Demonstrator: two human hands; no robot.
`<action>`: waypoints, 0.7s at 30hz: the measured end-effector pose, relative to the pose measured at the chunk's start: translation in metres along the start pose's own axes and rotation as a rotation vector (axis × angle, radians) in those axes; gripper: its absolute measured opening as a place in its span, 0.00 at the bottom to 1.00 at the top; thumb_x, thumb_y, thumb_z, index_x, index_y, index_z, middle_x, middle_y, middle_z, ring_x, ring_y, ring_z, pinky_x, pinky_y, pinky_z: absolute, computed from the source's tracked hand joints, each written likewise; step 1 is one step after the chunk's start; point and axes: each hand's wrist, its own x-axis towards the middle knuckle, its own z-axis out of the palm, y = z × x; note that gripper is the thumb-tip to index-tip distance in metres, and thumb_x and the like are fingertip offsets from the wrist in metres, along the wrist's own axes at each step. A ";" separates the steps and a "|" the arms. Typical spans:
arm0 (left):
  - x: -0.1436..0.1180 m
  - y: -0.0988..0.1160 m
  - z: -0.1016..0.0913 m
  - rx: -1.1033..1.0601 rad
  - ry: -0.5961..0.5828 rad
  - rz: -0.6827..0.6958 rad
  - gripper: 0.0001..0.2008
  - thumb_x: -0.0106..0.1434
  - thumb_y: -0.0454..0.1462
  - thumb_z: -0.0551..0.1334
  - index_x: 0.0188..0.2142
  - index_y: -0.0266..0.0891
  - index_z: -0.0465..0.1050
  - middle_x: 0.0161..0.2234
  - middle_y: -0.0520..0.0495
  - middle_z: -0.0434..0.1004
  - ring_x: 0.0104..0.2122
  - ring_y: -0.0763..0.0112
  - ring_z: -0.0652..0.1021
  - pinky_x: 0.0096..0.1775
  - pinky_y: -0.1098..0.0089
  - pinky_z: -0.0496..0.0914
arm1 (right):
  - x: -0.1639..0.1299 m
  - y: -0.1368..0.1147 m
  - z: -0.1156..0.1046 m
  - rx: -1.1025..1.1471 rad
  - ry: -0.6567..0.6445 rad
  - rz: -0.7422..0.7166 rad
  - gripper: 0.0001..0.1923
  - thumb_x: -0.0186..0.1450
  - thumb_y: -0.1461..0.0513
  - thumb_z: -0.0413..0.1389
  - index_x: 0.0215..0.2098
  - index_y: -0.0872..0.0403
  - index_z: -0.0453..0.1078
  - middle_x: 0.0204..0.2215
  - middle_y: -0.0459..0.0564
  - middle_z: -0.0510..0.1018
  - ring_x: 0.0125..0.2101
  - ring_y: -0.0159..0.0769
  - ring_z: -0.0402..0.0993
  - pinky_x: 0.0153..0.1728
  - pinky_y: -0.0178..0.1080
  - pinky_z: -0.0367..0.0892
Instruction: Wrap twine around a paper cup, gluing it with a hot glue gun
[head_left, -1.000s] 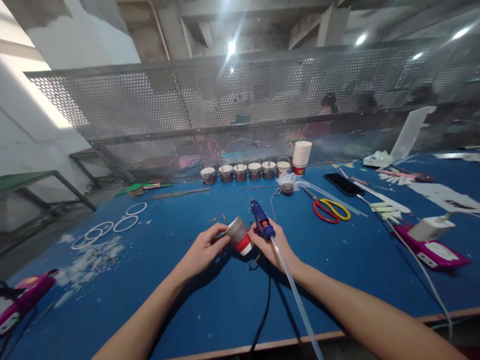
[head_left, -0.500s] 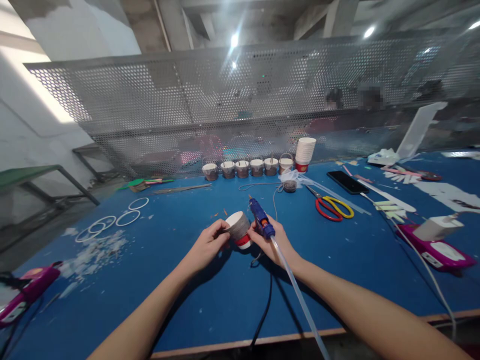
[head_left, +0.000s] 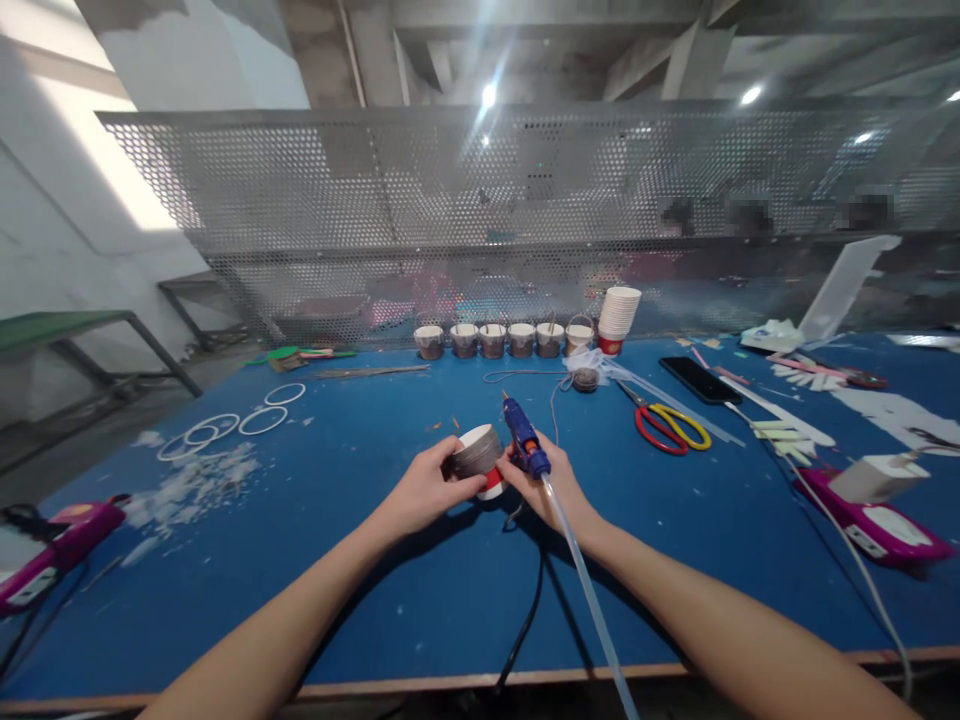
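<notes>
The cup (head_left: 480, 452) is the reference for all positions. It is held over the table (head_left: 375, 620), between the person's two hands, tilted with its rim toward the upper left and its base toward the lower right. Grey cord (head_left: 476, 458) is wound around its upper wall; a red and white section shows below the winding.

Left hand (head_left: 431, 487): grasps the cup from its left side, fingers at the wound wall and thumb across the near side.

Right hand (head_left: 556, 492): grasps the glue gun (head_left: 527, 440), with fingertips against the right side of the cup. The gun partly hides this grip. The nozzle points away from the person, just right of the cup and apart from it. A clear glue stick (head_left: 589, 595) extends from the rear of the gun.

Beyond the cup: six small pails (head_left: 521, 341) in a row, with a stack of cups (head_left: 619, 312) at the right end.

Beyond and to the right of the cup: a cord ball (head_left: 585, 380), scissors (head_left: 671, 428) with one red and one yellow handle, and a phone (head_left: 700, 380).

Left of the cup: white rings (head_left: 262, 420) and pale scraps (head_left: 195, 488).
</notes>
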 end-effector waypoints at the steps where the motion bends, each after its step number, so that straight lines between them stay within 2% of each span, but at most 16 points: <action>1: 0.000 -0.001 0.001 0.003 0.005 0.001 0.11 0.48 0.40 0.65 0.26 0.39 0.65 0.22 0.55 0.65 0.23 0.74 0.67 0.26 0.72 0.59 | 0.000 0.001 0.000 0.003 0.010 0.008 0.08 0.57 0.57 0.57 0.29 0.53 0.65 0.24 0.44 0.73 0.24 0.33 0.70 0.29 0.36 0.67; 5: 0.001 -0.004 0.002 0.041 0.030 0.019 0.10 0.47 0.39 0.64 0.24 0.39 0.63 0.22 0.57 0.61 0.23 0.76 0.64 0.26 0.72 0.58 | 0.003 0.006 -0.003 0.080 0.056 0.111 0.11 0.56 0.55 0.59 0.30 0.53 0.66 0.20 0.42 0.72 0.21 0.32 0.69 0.26 0.36 0.66; 11: 0.003 -0.008 -0.003 0.131 0.098 0.096 0.10 0.48 0.40 0.64 0.25 0.39 0.65 0.24 0.55 0.62 0.25 0.74 0.65 0.28 0.71 0.59 | 0.006 0.002 -0.008 0.185 0.090 0.212 0.14 0.55 0.53 0.62 0.29 0.54 0.67 0.17 0.41 0.71 0.19 0.32 0.69 0.26 0.36 0.66; 15: 0.004 -0.009 -0.007 0.152 0.176 0.133 0.10 0.49 0.40 0.65 0.24 0.39 0.66 0.23 0.55 0.63 0.26 0.73 0.66 0.29 0.71 0.59 | 0.003 -0.002 -0.004 0.208 0.031 0.234 0.15 0.54 0.53 0.63 0.30 0.54 0.68 0.19 0.43 0.73 0.21 0.33 0.71 0.29 0.37 0.69; 19: 0.004 -0.011 -0.009 0.150 0.265 0.152 0.10 0.50 0.41 0.64 0.23 0.38 0.66 0.23 0.55 0.63 0.26 0.73 0.65 0.29 0.70 0.59 | -0.004 -0.003 0.003 0.263 -0.109 0.246 0.18 0.54 0.51 0.64 0.32 0.55 0.68 0.24 0.46 0.76 0.24 0.35 0.75 0.30 0.39 0.71; 21: 0.005 -0.012 -0.009 0.116 0.296 0.148 0.09 0.50 0.41 0.64 0.23 0.38 0.67 0.24 0.55 0.63 0.26 0.73 0.65 0.29 0.71 0.59 | -0.008 -0.002 0.005 0.260 -0.131 0.226 0.18 0.54 0.50 0.63 0.33 0.55 0.68 0.26 0.47 0.76 0.24 0.36 0.75 0.29 0.38 0.71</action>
